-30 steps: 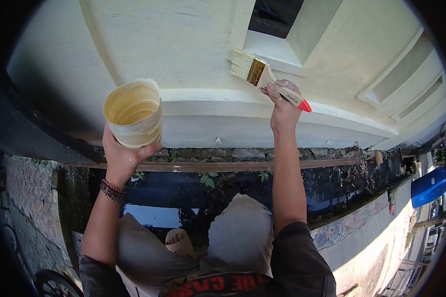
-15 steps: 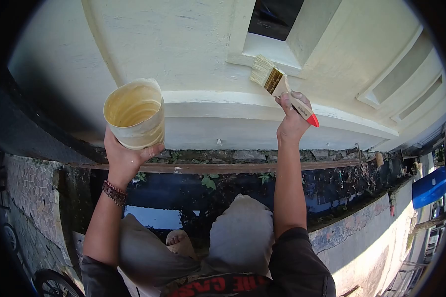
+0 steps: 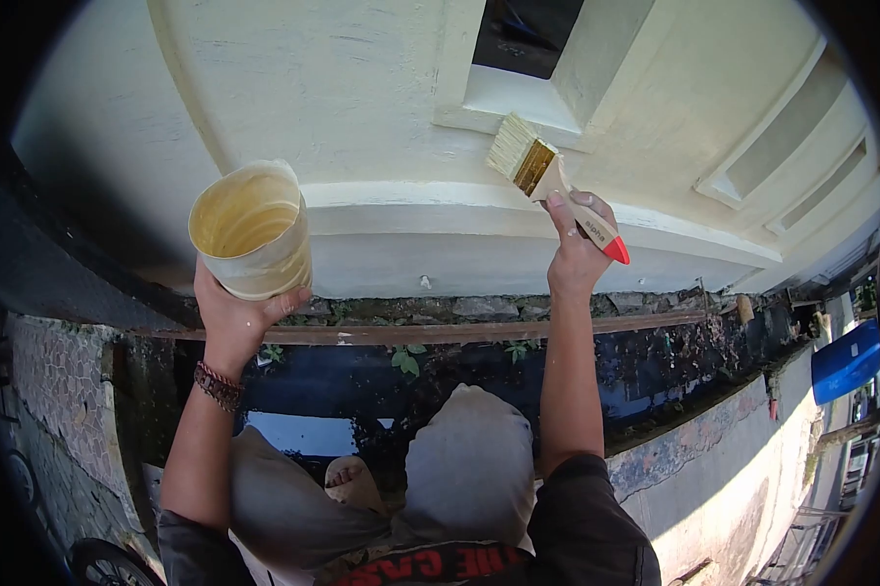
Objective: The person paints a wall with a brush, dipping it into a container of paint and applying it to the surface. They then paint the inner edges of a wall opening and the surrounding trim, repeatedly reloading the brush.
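My left hand [image 3: 245,317] has the cut-down container [image 3: 274,266] cupped low, around its base and lower side, probably so the weight rests on the palm and the wide mouth above stays free of fingers. It leans a little, and the yellowish inside shows over the rim (how much is in the bottom, I cannot tell). The wavy lip rises highest on the side away from me.

Well to the right of that grip, my right hand [image 3: 582,244] has the paintbrush [image 3: 549,178] up at the wall [image 3: 362,107]. The handle slants across my fingers, its red end sticking out to the right of them and the bristles [image 3: 512,145] up and to the left, just below the wall opening [image 3: 528,39]. I'd judge that slant lets the bristles lead while my knuckles sit lower; whether they touch the wall, I cannot tell.

As for closure, my right thumb and fingers pinch the handle, and my left hand is curled only as wide as the container, its thumb along the right side. Below both grips runs dark water [image 3: 498,366].
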A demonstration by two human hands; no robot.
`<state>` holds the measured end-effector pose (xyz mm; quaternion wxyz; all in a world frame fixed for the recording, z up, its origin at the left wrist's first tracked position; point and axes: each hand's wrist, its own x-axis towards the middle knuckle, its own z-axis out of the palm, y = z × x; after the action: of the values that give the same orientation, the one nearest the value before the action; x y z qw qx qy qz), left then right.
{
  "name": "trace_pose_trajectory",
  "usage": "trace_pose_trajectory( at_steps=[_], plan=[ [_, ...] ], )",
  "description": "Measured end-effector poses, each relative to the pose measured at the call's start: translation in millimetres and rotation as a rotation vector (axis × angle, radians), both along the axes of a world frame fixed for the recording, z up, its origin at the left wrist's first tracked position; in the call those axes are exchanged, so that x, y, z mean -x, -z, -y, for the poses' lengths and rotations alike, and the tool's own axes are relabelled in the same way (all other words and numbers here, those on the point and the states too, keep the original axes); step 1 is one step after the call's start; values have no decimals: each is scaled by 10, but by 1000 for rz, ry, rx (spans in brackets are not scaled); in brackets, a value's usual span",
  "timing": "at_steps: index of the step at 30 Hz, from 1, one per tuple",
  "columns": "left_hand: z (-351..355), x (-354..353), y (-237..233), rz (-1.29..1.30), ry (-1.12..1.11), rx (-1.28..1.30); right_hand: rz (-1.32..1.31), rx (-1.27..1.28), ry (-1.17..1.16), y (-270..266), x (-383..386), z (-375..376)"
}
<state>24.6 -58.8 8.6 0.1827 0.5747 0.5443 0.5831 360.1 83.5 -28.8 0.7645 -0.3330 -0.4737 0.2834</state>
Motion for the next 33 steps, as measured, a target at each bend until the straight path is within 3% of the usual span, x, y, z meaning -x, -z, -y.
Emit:
trace_pose_trajectory(
  at_steps=[4,6,8,10,13,14,16,21,23,27,30,33],
  plan=[
    [-40,-30,28,-5,-15,28,172,106,28,-249,185,32],
    [-19,-41,34,-13,-13,13,108,59,42,-105,-12,-79],
    [-2,-15,27,-21,-23,-10,-8,-31,190,-39,-124,70],
    [19,7,32,2,15,12,50,-36,253,81,-202,191],
    [31,20,51,20,7,63,316,-322,558,134,-140,225],
    [41,38,60,17,17,65,315,-319,568,81,-78,219],
    [64,80,69,-26,-11,43,544,-323,828,0,71,141],
    [139,176,50,0,-19,39,456,-250,797,-82,735,-98],
    [173,226,65,11,-17,54,710,-203,771,-81,940,-141],
    [188,270,99,30,-15,22,676,-242,662,-109,870,105],
    [193,311,81,37,-2,22,574,-237,697,-154,641,193],
    [184,297,86,34,-9,37,581,-70,844,-227,603,36]
  ],
)
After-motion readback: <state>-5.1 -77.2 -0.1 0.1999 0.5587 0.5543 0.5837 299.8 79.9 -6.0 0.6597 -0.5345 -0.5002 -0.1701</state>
